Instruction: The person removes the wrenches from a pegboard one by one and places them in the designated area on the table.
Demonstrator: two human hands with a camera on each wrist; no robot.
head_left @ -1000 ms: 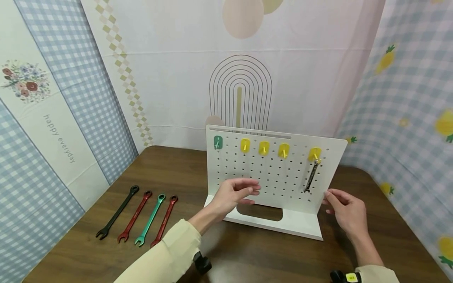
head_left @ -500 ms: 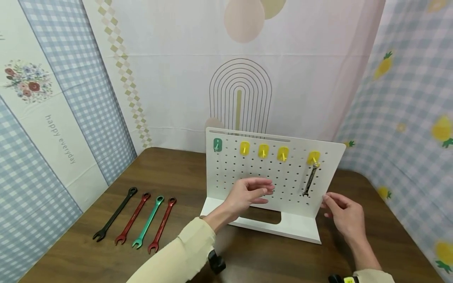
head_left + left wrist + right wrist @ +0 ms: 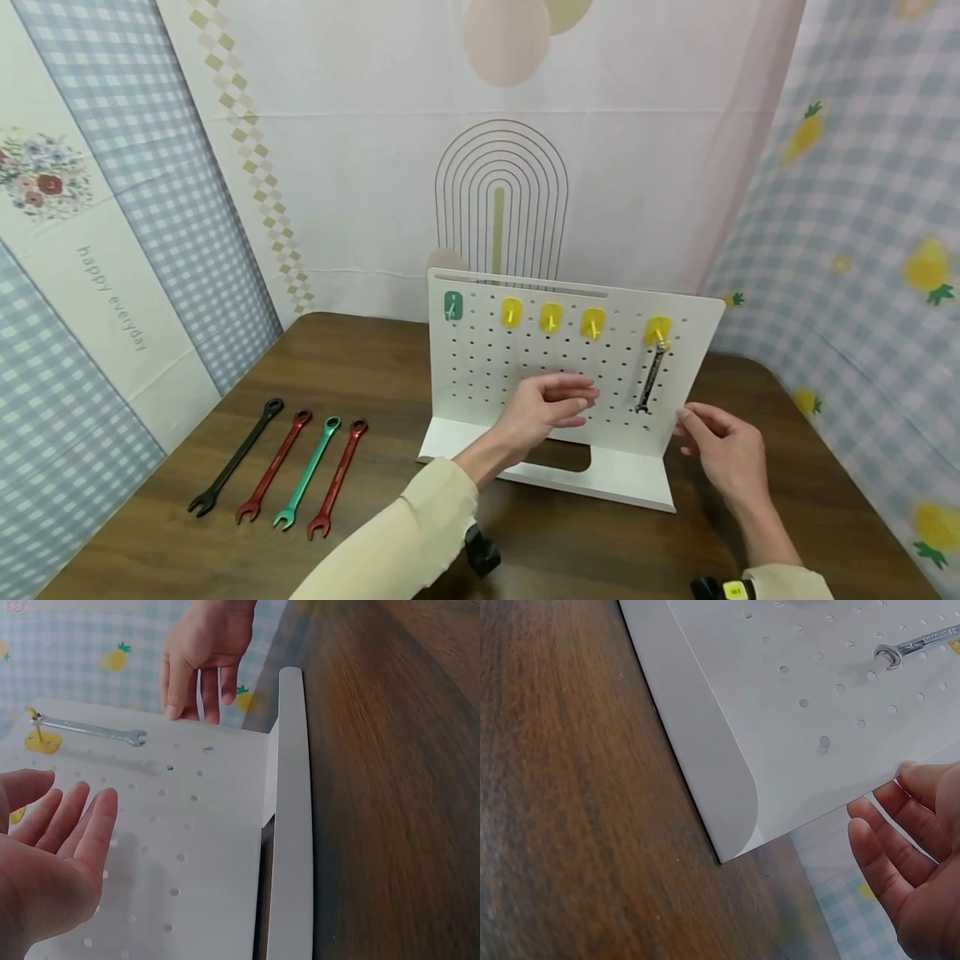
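Observation:
A white pegboard (image 3: 480, 358) stands on its base on the table. My right hand (image 3: 727, 450) pinches its right edge, thumb in front and fingers behind, as the right wrist view also shows. In front of the lower middle of the board floats my left hand (image 3: 540, 412), relaxed, with nothing in it; the left wrist view shows its fingers (image 3: 94, 832) apart from the panel. A silver combination wrench (image 3: 652, 379) hangs by its ring end from the rightmost yellow hook (image 3: 657, 327), its open jaw pointing down.
Several wrenches lie side by side at the left: a black wrench (image 3: 236, 458), two red ones and a green wrench (image 3: 307, 473). More yellow hooks (image 3: 551, 317) and one green hook (image 3: 453, 306) sit bare along the board's top. Cloth curtains surround the wooden table (image 3: 360, 358).
My left hand has moved to the right across the front of the board. My right hand stays at the right edge, and the silver wrench still hangs on its hook.

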